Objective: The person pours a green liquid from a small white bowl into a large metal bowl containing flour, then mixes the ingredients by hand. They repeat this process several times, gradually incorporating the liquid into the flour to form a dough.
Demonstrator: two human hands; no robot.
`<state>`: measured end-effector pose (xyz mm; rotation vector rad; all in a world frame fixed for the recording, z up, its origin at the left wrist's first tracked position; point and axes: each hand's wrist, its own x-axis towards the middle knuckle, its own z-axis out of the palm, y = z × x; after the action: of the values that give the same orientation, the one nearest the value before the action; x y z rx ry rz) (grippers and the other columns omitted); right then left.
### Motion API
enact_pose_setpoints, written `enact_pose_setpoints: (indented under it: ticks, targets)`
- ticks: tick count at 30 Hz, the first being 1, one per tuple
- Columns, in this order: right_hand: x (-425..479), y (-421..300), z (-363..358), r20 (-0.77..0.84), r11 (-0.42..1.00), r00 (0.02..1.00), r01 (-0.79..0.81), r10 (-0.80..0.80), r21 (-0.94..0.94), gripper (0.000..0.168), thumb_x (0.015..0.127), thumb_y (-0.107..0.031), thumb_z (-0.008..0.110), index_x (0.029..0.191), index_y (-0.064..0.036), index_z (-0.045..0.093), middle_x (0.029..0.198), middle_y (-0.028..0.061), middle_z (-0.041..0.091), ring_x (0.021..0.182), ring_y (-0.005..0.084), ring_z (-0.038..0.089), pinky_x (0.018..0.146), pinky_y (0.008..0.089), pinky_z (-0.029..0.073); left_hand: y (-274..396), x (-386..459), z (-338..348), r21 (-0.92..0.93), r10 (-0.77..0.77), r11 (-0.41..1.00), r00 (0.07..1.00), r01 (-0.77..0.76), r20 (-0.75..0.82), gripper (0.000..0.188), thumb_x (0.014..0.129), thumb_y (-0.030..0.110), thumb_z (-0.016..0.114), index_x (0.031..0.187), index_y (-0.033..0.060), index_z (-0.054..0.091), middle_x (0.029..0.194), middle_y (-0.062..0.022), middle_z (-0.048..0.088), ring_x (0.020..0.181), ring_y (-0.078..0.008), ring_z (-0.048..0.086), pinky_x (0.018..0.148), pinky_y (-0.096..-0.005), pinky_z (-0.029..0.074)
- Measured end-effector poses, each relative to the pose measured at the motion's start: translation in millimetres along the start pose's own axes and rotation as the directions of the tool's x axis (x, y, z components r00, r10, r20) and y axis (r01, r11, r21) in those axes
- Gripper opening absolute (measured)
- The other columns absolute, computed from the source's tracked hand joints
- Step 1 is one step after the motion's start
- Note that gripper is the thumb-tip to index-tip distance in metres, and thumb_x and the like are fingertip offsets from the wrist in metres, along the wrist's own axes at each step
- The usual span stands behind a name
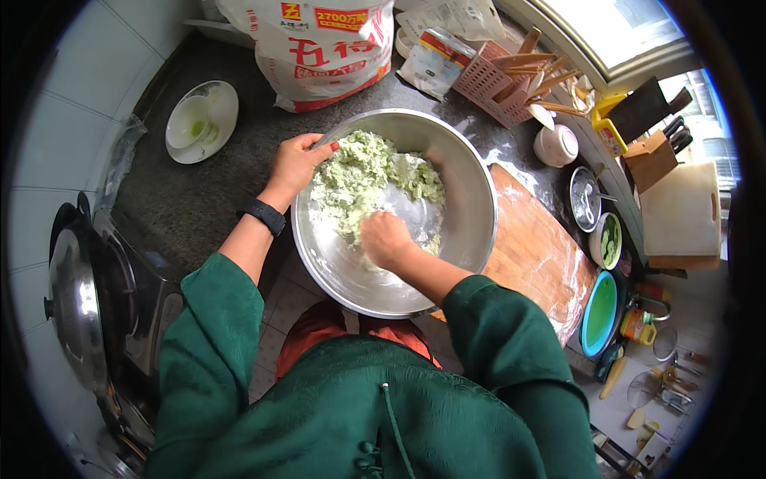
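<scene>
A wide stainless steel bowl point(464, 239) stands before me at the counter's edge. Shaggy pale green dough point(359, 158), dusted with dry flour, lies along its far and left side. A smaller clump of dough point(419, 179) sits to the right of the main mass. My left hand point(299, 161) grips the bowl's upper left rim, thumb over the edge. Down inside the bowl, my right hand point(384, 239) is curled like a fist against the dough's near edge. Its fingertips are hidden, so whether they hold dough does not show.
Behind the bowl stands a flour sack point(329, 54). A floury wooden board point(532, 239) lies to the right, near a blue-rimmed basin point(598, 314) and a bowl of green contents point(607, 239). At left are a plate with a cup point(224, 120) and a lidded wok point(78, 311).
</scene>
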<state>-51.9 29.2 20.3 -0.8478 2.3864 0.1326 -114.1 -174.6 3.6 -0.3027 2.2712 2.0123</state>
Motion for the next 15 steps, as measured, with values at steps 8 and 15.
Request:
enact_pose_setpoints:
  ticks: [8, 15]
  targets:
    - [-10.0, -0.4, -35.0, -0.172, 0.94, 0.985, 0.082, -0.026, 0.33, 0.033, 0.088, -0.023, 0.052, 0.109, 0.002, 0.055, 0.089, 0.0183, 0.065, 0.084, 0.0329, 0.065, 0.071, 0.042, 0.053, -6.6, -60.5, -7.6, 0.024, 0.05, 0.999, 0.991, -0.047, -0.124, 0.035, 0.094, 0.03, 0.058, 0.109, -0.001, 0.062, 0.086, -0.0005, 0.064, 0.076, -0.0059, 0.053, 0.067, -0.0242, 0.043]
    - [2.6, -38.7, -1.9, -0.098, 0.88, 0.897, 0.441, -0.43, 0.175, 0.016, 0.082, -0.015, 0.05, 0.087, -0.005, 0.062, 0.091, 0.0173, 0.064, 0.086, 0.0323, 0.064, 0.074, 0.043, 0.052, -16.2, -95.3, 13.5, -0.109, -0.009, 0.993, 0.916, -0.038, -0.402, 0.028, 0.094, 0.018, 0.058, 0.112, -0.0027, 0.062, 0.09, -0.001, 0.065, 0.081, -0.0061, 0.055, 0.073, -0.0221, 0.046]
